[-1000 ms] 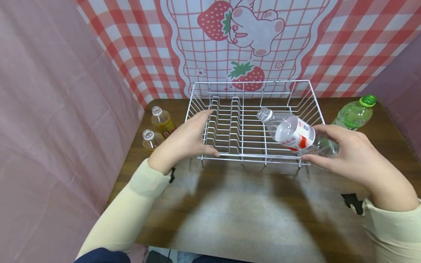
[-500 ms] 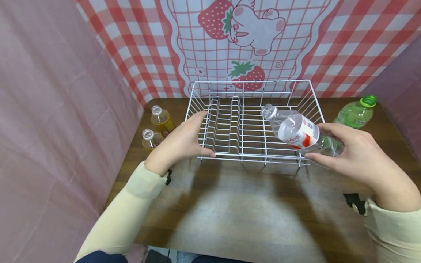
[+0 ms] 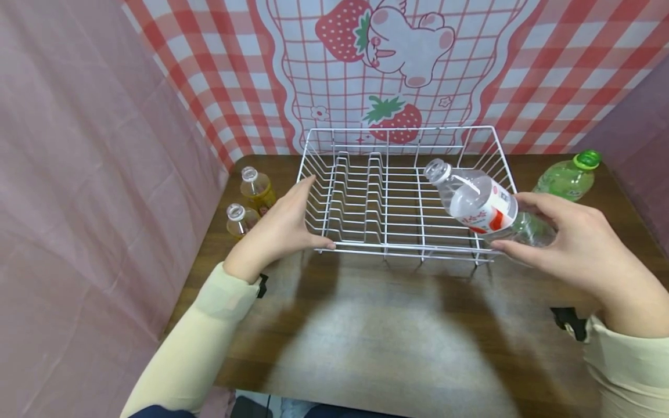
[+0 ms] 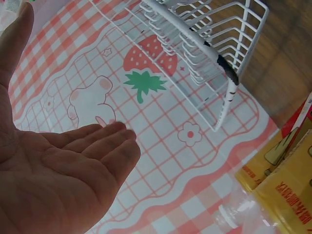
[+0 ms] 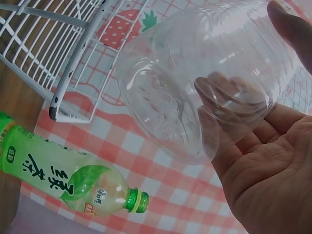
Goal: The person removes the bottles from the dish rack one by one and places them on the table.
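Observation:
My right hand (image 3: 580,249) grips a clear plastic bottle (image 3: 483,200) near its base. The bottle has a white and red label, and its uncapped neck tilts up to the left above the right part of a white wire dish rack (image 3: 402,252). In the right wrist view the bottle's base (image 5: 165,112) faces the camera, with fingers showing through the plastic. Over the rack's left side, my left hand (image 3: 277,229) holds nothing, its thumb spread from the fingers. The left wrist view shows that palm (image 4: 63,180) with straight fingers, apart from the rack.
Two uncapped bottles with yellow labels, one farther back (image 3: 257,190) and one nearer (image 3: 242,220), stand left of the rack. A green bottle (image 3: 567,177) stands to its right. Behind is a checked strawberry cloth (image 3: 334,87); a pink curtain (image 3: 94,174) hangs at the left.
My right hand has moved slightly to the right with the clear bottle, whose neck has risen a little. My left hand has drawn slightly to the left.

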A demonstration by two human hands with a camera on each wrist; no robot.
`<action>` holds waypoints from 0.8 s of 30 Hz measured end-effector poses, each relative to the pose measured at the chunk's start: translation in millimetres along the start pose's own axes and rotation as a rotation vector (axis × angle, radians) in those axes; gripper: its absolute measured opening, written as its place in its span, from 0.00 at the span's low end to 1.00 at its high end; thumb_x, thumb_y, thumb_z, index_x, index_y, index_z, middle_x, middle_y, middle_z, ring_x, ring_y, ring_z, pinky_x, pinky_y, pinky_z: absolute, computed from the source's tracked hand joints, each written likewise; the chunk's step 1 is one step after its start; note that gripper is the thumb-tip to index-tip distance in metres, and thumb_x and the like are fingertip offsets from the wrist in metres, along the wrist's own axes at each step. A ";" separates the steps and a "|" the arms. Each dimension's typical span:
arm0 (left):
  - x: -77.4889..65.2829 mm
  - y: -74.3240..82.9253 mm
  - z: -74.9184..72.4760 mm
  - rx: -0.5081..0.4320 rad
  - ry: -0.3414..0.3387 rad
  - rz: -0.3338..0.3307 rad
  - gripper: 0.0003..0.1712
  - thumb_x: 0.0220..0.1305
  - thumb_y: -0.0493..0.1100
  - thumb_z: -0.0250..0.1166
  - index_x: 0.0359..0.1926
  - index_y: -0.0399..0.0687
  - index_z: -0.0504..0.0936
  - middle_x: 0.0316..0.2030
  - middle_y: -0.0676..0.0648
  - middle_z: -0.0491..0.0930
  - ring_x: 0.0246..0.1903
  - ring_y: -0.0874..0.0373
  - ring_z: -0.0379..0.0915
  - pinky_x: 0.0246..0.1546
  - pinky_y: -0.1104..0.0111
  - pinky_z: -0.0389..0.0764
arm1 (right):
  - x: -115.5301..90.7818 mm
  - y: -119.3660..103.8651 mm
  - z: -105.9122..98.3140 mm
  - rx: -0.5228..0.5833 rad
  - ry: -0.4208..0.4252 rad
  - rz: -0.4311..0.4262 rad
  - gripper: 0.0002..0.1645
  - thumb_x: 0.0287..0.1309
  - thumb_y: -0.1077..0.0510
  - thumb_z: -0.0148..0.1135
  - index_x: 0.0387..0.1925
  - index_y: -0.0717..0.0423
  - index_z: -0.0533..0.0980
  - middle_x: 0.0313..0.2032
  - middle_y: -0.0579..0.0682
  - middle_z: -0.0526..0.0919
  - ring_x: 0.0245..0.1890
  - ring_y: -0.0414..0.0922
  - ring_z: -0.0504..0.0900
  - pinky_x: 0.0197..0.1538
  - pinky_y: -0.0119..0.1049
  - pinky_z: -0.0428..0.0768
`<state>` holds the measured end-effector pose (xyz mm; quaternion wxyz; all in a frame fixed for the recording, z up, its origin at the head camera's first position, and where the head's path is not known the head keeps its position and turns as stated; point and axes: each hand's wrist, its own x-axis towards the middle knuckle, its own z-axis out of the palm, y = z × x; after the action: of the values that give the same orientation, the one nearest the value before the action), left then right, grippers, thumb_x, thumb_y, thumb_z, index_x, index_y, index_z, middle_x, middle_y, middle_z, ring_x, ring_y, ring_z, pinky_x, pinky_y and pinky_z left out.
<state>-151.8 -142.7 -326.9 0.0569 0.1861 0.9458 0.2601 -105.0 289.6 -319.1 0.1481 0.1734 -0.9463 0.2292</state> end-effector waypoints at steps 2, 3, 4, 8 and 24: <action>-1.0 -2.2 0.9 -0.004 0.002 -0.006 0.77 0.40 0.57 0.87 0.79 0.34 0.47 0.76 0.35 0.51 0.75 0.46 0.47 0.73 0.58 0.53 | -0.9 1.1 -1.3 -0.004 0.002 0.005 0.45 0.26 0.52 0.91 0.53 0.57 0.82 0.40 0.53 0.86 0.32 0.43 0.76 0.34 0.26 0.67; -1.6 -3.4 1.3 -0.009 0.002 -0.013 0.77 0.40 0.57 0.87 0.79 0.34 0.47 0.77 0.35 0.51 0.75 0.47 0.47 0.73 0.58 0.53 | -1.3 1.7 -2.0 -0.004 0.005 0.005 0.46 0.25 0.53 0.91 0.53 0.58 0.82 0.40 0.54 0.86 0.32 0.43 0.76 0.34 0.25 0.67; -2.3 -4.8 1.7 -0.013 0.002 -0.020 0.77 0.40 0.58 0.87 0.79 0.34 0.46 0.77 0.36 0.50 0.75 0.47 0.46 0.73 0.58 0.53 | -1.7 2.2 -2.7 -0.005 0.006 0.008 0.46 0.25 0.53 0.91 0.53 0.58 0.82 0.40 0.54 0.86 0.33 0.43 0.76 0.34 0.24 0.67; -4.8 -10.4 3.4 -0.031 0.008 -0.048 0.78 0.40 0.57 0.86 0.79 0.34 0.45 0.78 0.36 0.49 0.75 0.47 0.45 0.73 0.57 0.53 | -2.5 3.9 -5.0 -0.003 0.021 0.013 0.46 0.24 0.54 0.91 0.53 0.59 0.82 0.41 0.56 0.86 0.34 0.40 0.76 0.36 0.25 0.68; -7.8 -26.5 8.9 -0.110 0.039 -0.053 0.76 0.40 0.54 0.87 0.79 0.37 0.46 0.77 0.37 0.50 0.75 0.45 0.48 0.73 0.54 0.54 | -14.1 14.3 -11.2 0.057 0.119 0.033 0.44 0.26 0.56 0.90 0.53 0.59 0.82 0.40 0.30 0.77 0.30 0.35 0.69 0.35 0.25 0.64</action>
<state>-151.3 -162.6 -348.1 0.0556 0.1523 0.9356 0.3137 -95.7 310.7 -320.1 0.1951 0.1480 -0.9317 0.2684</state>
